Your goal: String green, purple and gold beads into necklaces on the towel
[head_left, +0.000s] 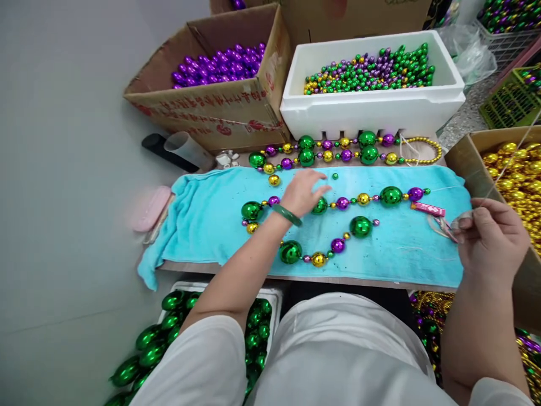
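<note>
My left hand hovers over or touches the back row of a bead string, thumb and fingers apart. Part of that row is hidden beneath it. The string curves in a U of green, purple and gold beads on a turquoise towel. A loose small green bead and a gold bead lie near my fingers. At the right, my right hand pinches a thin pale thread that runs up to the right. Beside it lie a pink tube-like item and tangled thread ends.
A finished-looking bead necklace lies behind the towel. Beyond it stand a cardboard box of purple beads and a white foam box of mixed beads. Gold beads fill a carton at right. Large green beads sit below left.
</note>
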Motion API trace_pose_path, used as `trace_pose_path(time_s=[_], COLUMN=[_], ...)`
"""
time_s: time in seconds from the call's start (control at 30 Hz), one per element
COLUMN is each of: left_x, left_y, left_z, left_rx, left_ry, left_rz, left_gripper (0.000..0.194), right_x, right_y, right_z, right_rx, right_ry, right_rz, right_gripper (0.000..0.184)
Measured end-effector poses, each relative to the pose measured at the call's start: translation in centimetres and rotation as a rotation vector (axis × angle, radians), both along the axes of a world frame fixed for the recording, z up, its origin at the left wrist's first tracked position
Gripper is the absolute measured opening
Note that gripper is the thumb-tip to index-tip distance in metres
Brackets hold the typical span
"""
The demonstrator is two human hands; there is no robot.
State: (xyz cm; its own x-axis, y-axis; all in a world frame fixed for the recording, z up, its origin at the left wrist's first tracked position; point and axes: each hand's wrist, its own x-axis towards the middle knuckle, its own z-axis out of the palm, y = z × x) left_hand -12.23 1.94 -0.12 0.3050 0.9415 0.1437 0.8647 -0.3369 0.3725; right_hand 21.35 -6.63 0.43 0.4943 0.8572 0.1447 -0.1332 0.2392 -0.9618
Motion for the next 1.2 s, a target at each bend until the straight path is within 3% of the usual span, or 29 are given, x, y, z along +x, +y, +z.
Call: trace_pose_path(time_s=[0.07, 0.13, 0.23, 0.33, 0.47, 0.63, 0.73, 0.9, 1.2], left_x=[-4.1, -7.6, -10.6, -11.0, -8.8, -3.6, -0.8, 2.2, 4.4], left_y=[2.1, 3.5, 4.4, 4.4, 3.9, 1.2, -0.3, -0.8, -1.0], left_z=[0.2, 0.0, -1.1, -2.3, -2.3, 0.2, 1.6, 2.6, 3.0], left_rx=[0.000, -0.122, -0.255, -0.258, -0.235, -0.576, -0.718, -0.727, -0.730], left_ry=[0.050, 0.104, 0.092, 0.045, -0.136, -1.245, -1.576, -1.838, -1.937], left_rz=[0.278, 0.422, 0.447, 0.450, 0.433, 0.372, 0.340, 0.438, 0.446], left_gripper=[0.023, 0.021, 0.025, 0.031, 0.031, 0.028, 0.020, 0.009, 0.011], right_x=[-0.4, -0.9, -2.0, -3.4, -5.7, -8.1, -8.7, -9.0, -8.8], right_y=[-0.5, -0.9, -1.3, -1.6, -2.0, -2.6, -3.1, -3.8, -4.0], right_z=[-0.8, -1.8, -3.0, -3.6, -3.8, -4.3, -4.9, -5.9, -6.5], right_rx=[-0.045, -0.103, -0.160, -0.189, -0.210, -0.203, -0.213, -0.240, -0.242], right_ry=[-0.009, 0.008, -0.023, -0.129, -0.265, -0.305, -0.343, -0.407, -0.402], right_rz=[0.007, 0.039, 0.117, 0.213, 0.350, 0.460, 0.500, 0.545, 0.516], right_gripper=[0.014, 0.016, 0.017, 0.017, 0.017, 0.019, 0.021, 0.022, 0.022])
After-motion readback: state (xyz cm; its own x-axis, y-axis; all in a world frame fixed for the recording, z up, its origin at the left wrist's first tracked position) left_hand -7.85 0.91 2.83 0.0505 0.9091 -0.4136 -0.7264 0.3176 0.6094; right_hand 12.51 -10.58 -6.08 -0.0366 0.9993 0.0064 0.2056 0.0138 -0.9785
